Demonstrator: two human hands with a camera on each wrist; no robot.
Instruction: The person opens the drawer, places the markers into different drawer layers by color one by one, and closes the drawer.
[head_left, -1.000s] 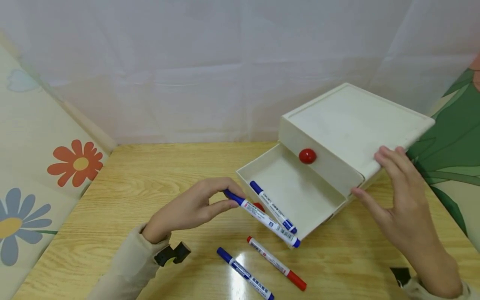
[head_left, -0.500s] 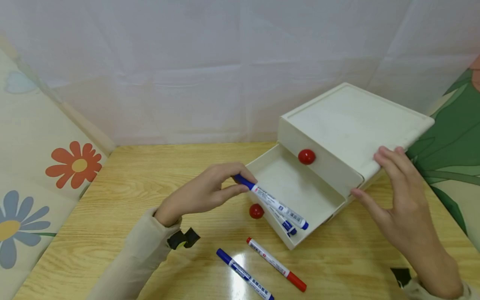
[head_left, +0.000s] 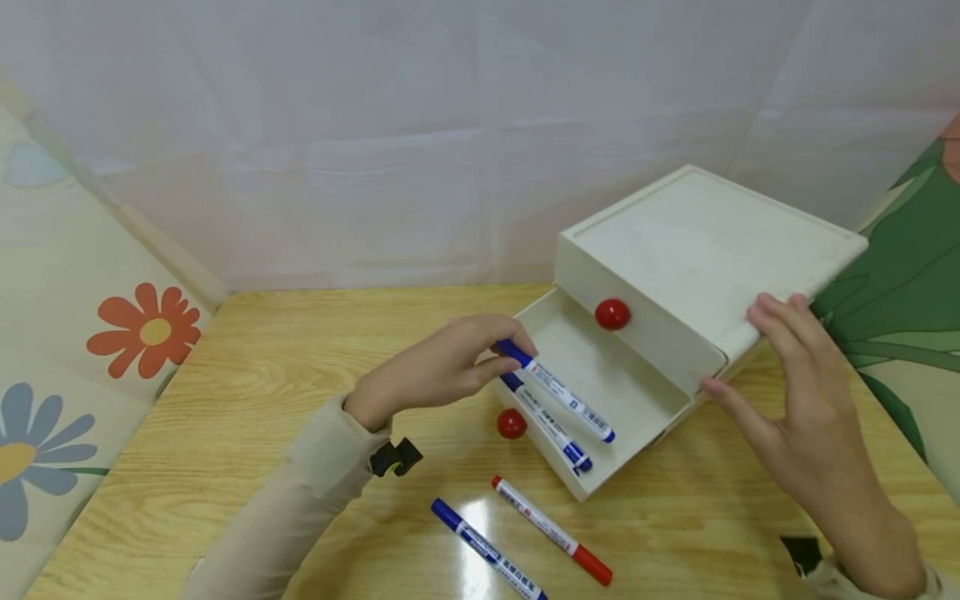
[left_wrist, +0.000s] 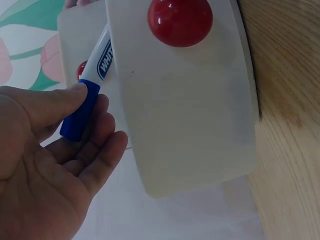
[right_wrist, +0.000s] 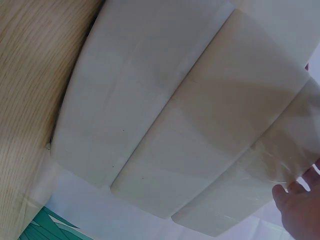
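Observation:
My left hand (head_left: 442,367) pinches a blue whiteboard marker (head_left: 573,400) by its cap, thumb on one side, fingers on the other. The marker slants over the lower drawer (head_left: 630,375), which is pulled out of a white two-drawer box (head_left: 712,250). Inside that drawer lies another blue marker (head_left: 551,429), along the front wall. In the left wrist view the held marker's cap (left_wrist: 80,112) shows, its far end hidden behind the drawer front (left_wrist: 190,110). My right hand (head_left: 813,417) rests on the box's near side, fingertips at the top edge and thumb at the front corner.
A red marker (head_left: 551,529) and a further blue marker (head_left: 487,550) lie on the wooden table (head_left: 337,333) in front of the drawer. Red round knobs (head_left: 612,314) stick out from both drawer fronts. A pale cloth backdrop (head_left: 337,150) hangs behind.
The left hand has moved right and slightly away from me, carrying its marker from across the drawer's front edge to over its inside. The right hand and the box have stayed in place.

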